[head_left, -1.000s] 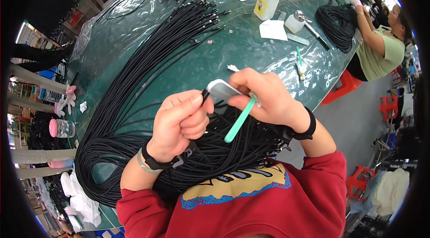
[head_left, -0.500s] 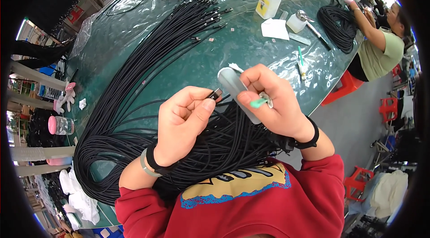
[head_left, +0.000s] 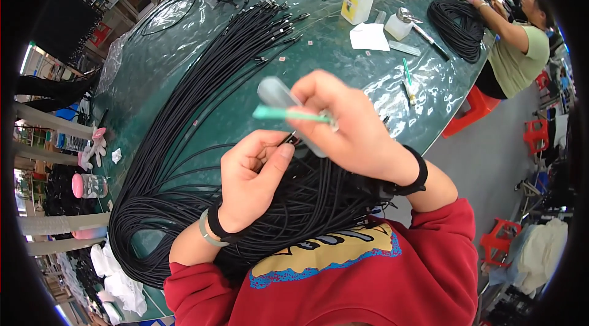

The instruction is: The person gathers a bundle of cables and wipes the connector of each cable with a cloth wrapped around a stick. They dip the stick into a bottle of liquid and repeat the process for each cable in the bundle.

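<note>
My left hand (head_left: 253, 172) pinches the end of a black cable, whose small connector (head_left: 289, 139) sticks out between thumb and forefinger. My right hand (head_left: 353, 129) is closed round a translucent grey flat strip (head_left: 277, 91) and a slim green stick (head_left: 273, 113); the stick is blurred, so its tip is unclear. Both hang just above the connector, and whether they touch it cannot be made out. A thick bundle of black cables (head_left: 184, 96) lies under and beside my hands, looped at the left and fanning out at the far end in small plugs.
Beyond stand a white bottle with a yellow label (head_left: 358, 2), a smaller pump bottle (head_left: 400, 25) and white paper (head_left: 368, 36). Another green stick (head_left: 407, 71) lies at the right. A co-worker (head_left: 521, 43) sits by a cable coil (head_left: 457, 28). Red stools (head_left: 472, 111) stand on the floor.
My right hand has moved left and up, and the green stick has swung to point left across the strip. My left hand still pinches the connector.
</note>
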Motion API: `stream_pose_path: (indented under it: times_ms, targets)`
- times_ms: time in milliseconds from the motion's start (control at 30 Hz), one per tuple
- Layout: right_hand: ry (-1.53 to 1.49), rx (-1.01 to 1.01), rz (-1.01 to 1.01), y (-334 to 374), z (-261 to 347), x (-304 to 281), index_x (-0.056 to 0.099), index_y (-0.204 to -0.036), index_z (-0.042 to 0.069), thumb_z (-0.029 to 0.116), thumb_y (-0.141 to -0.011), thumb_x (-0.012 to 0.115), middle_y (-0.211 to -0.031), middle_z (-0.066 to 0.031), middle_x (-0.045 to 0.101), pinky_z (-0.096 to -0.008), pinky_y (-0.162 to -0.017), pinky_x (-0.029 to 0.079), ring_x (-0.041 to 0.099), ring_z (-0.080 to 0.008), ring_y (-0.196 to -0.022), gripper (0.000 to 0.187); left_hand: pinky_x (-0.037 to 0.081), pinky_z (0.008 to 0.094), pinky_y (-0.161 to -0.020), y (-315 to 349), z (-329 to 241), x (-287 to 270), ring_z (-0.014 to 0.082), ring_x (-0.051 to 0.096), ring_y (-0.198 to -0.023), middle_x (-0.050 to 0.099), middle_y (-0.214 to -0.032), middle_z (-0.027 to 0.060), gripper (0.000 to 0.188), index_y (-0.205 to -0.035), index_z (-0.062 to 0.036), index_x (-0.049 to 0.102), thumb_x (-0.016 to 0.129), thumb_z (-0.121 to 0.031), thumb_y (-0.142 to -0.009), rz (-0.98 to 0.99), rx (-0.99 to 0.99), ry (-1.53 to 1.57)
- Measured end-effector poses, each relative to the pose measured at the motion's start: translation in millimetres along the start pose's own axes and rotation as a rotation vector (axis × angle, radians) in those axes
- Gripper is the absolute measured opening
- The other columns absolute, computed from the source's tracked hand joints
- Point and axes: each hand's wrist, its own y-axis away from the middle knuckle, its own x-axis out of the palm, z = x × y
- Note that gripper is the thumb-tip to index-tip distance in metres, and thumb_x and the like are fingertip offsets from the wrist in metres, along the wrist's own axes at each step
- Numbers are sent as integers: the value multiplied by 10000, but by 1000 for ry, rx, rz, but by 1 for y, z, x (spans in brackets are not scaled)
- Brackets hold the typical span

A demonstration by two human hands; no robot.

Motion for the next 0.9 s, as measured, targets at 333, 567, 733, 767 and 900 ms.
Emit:
stream_pose_path:
  times_ms: [333,567,733,767,900]
  targets:
    - [250,4,-234,-26,-36,-49,525,-854,-8,214,-826,532,-657,-68,530,-252,-572,388,477,-116,-626,224,375,332,-869,-19,5,12,257,491,-959,512,-1030,149,369,-1106,31,462,549,-178,-814,147,382,-698]
    - [454,158,67,-12,-92,-69,513,-810,-16,189,-817,531,-639,-132,499,-312,-577,384,463,-204,-592,206,338,354,-898,10,-32,-73,267,436,-1031,498,-1096,123,463,-1145,-42,467,606,-209,-736,214,-7,-951]
    - [682,62,105,-21,-132,-67,529,-828,-11,186,-826,502,-720,-182,533,-371,-610,398,509,-331,-660,199,398,364,-825,7,-29,-172,298,484,-919,549,-933,138,362,-997,-32,563,624,-178,-672,-52,-44,-1483]
    - [667,51,111,-23,-132,-68,529,-828,-11,186,-826,502,-720,-182,533,-371,-610,398,509,-331,-660,199,416,373,-805,-3,-24,-186,309,498,-892,558,-906,143,351,-970,-28,579,628,-183,-660,-82,-41,-1586]
    - [705,84,-107,-22,-123,-78,547,-851,-8,177,-843,472,-808,-199,543,-393,-632,400,518,-365,-742,200,434,378,-782,-52,9,-193,308,498,-889,552,-881,143,320,-931,-28,587,632,-173,-650,-53,5,-1702]
